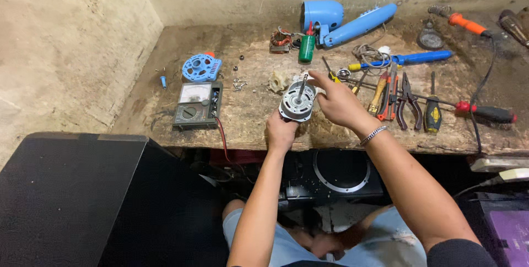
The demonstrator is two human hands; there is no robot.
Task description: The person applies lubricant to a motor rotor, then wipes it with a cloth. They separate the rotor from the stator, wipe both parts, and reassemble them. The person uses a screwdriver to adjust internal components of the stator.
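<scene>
My left hand (281, 130) grips a round silver fan motor (297, 103) from below, holding it above the workbench's front edge with its shaft pointing up. My right hand (336, 99) hovers beside the motor on its right, index finger stretched toward the shaft tip, fingers loosely apart, holding nothing. A metal bracelet (373, 134) circles my right wrist.
On the wooden workbench (248, 118) lie a multimeter (197, 105), a blue round motor cover (201, 67), a green bottle (307, 46), a blue fan housing (347, 19), a copper coil (281, 40), pliers (409, 100), several screwdrivers (433, 114) and a soldering iron (467, 24). A black box (71, 195) stands at lower left.
</scene>
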